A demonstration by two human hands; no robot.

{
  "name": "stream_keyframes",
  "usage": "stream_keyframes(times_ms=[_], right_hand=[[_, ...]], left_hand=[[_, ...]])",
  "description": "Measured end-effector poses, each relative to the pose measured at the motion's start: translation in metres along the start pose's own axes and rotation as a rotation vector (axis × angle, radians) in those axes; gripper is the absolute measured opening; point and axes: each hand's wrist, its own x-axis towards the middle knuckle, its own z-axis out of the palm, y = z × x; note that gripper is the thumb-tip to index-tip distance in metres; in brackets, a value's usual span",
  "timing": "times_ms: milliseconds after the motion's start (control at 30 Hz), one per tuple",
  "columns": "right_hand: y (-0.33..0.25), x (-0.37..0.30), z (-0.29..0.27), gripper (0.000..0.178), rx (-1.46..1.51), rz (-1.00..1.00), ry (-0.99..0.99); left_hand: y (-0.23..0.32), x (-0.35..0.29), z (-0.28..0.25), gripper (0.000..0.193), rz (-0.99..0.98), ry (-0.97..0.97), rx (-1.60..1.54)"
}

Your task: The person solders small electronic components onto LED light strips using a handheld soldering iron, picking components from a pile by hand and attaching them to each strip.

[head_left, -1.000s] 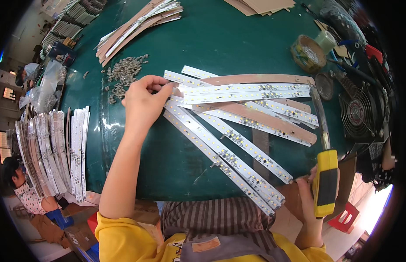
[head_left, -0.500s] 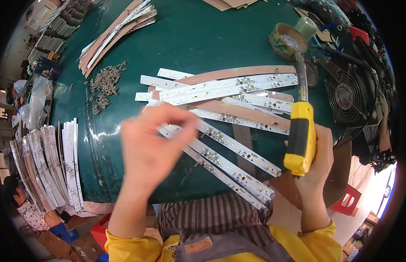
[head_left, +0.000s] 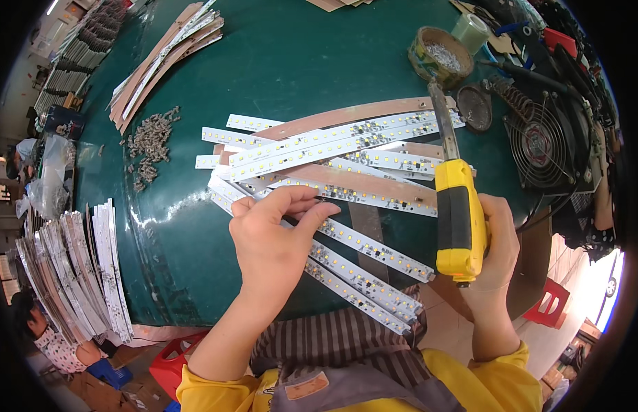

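My right hand (head_left: 496, 247) is wrapped round a yellow-and-black hand tool (head_left: 456, 213) with a long metal nose, which points away from me over the right ends of the strips. Over the middle of the pile, my left hand (head_left: 274, 237) has thumb and fingertips close together at a white LED strip (head_left: 374, 244). Whatever lies between those fingertips is too small or hidden to name. White LED circuit strips (head_left: 339, 141) lie crossed over each other, some showing brown undersides (head_left: 394, 184). Several strips fan toward me past the table edge.
A heap of small metal parts (head_left: 151, 141) lies left of the pile. Bundled strips stand at the left edge (head_left: 75, 268) and lie at the far left (head_left: 168, 58). At the right are a round tub (head_left: 422, 58), a tape roll (head_left: 471, 33) and a fan (head_left: 541, 144).
My left hand has come rightward and its fingertips have closed at the strip. The right hand still holds the tool, whose nose now tilts more to the left. The whole view has shifted slightly.
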Motion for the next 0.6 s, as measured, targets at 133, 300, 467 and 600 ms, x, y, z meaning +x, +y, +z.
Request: stream_keyframes(times_ms=[133,300,467,600], right_hand=[[0.000,-0.002,-0.001,0.039,0.008,0.020,0.007],[0.002,-0.005,-0.007,0.042,0.032,0.023,-0.003],[0.002,-0.012,-0.013,0.042,0.039,0.018,0.010],[0.007,-0.023,-0.016,0.041,0.094,0.024,0.026]], left_hand=[[0.002,-0.001,-0.001,0.016,0.129,0.063,0.175],[-0.002,-0.001,0.005,0.017,0.229,0.151,0.217],[-0.005,-0.001,0.004,0.011,0.323,0.168,0.205],[-0.007,-0.001,0.004,0.010,0.375,0.173,0.237]])
